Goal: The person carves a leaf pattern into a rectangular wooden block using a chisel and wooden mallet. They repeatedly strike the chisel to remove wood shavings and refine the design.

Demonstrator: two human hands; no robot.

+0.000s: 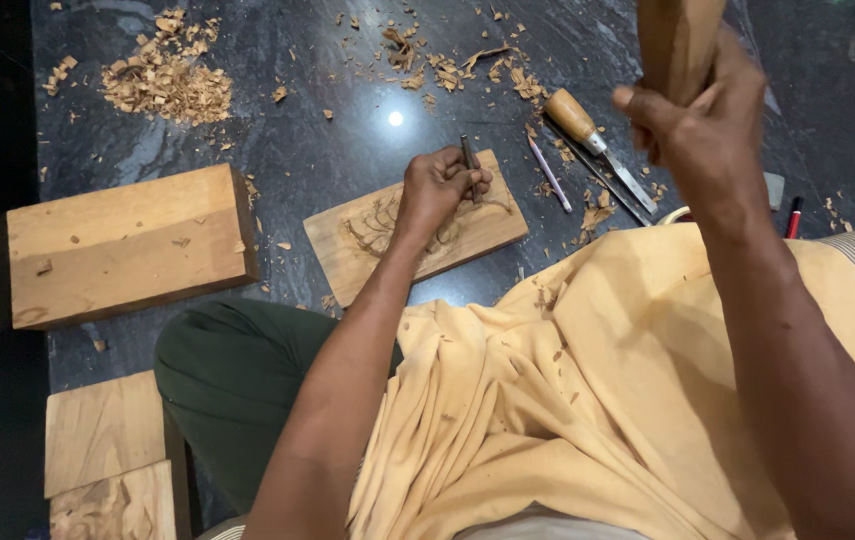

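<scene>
On dark floor (328,150): carved wood panel (488,225) under ur left hand (438,190), clamped on chisel (470,155). Right hand (708,130) gripping raised mallet (678,40) (head out of view). Off-center blow cld glance onto knuckles, or gouge carving w/ tilted chisel.

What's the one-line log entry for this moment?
left hand: holds chisel on carved board | right hand: raised, gripping wooden mallet | floor: shavings, spare chisel
</scene>
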